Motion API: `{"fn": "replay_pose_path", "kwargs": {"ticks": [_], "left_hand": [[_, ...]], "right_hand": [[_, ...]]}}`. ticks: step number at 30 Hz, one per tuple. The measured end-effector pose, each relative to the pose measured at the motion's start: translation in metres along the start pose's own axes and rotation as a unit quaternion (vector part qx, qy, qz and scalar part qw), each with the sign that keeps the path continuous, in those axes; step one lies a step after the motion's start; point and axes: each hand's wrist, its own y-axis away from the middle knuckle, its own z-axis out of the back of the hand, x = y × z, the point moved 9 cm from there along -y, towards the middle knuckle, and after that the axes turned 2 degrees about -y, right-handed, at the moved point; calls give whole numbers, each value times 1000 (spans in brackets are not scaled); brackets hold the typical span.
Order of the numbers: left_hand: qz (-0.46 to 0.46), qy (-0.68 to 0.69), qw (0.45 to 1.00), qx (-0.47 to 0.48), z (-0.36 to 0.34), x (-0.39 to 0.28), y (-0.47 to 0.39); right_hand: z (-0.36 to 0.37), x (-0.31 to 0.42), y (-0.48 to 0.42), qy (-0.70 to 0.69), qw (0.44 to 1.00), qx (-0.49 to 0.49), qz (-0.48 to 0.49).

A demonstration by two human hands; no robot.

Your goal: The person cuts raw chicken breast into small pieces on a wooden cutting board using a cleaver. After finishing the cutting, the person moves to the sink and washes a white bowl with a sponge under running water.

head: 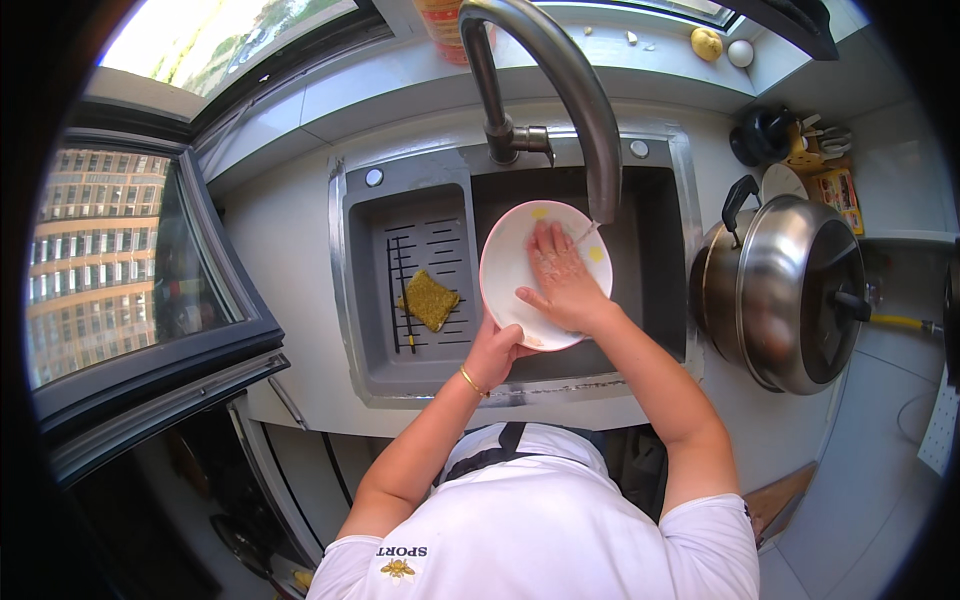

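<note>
My left hand (496,352) grips the near left rim of a white plate (504,281) with a pink edge and yellow flower marks. Flat against the plate's inner face lies my right hand (561,277), wet, its fingers pointing away from me. A thin stream of water from the curved metal faucet (604,172) runs onto the plate beside those fingers. The plate is held over the deep right basin of the grey sink (660,270). In the shallower left basin rests a yellow-green scrubbing sponge (430,300) on the slotted bottom, near a pair of dark chopsticks (400,330).
A large lidded steel pot (780,292) stands close to the sink's right side. On the sill behind are a potato (706,44), an egg (740,53) and a red-patterned container (444,30). An open window sash (142,270) juts in at left.
</note>
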Motion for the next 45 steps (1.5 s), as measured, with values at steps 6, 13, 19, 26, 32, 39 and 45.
{"fn": "replay_pose_path", "kwargs": {"ticks": [6,13,19,26,32,39,45], "left_hand": [[1,-7,1000,3,1,-11,4],[-12,-15,1000,-15,21,-9,8],[59,9,997,41,3,14,12],[26,17,998,49,29,-1,6],[-1,-37,999,8,18,-12,13],[37,26,996,80,5,16,9],[-6,12,999,34,22,-13,10]], "right_hand": [[-19,54,9,-259,942,172,123],[2,-11,46,101,962,248,53],[0,14,7,-6,999,43,32],[-4,74,38,-305,896,282,156],[25,-5,38,140,971,185,57],[1,44,5,-27,992,38,121],[1,63,38,-199,933,251,166]]}}
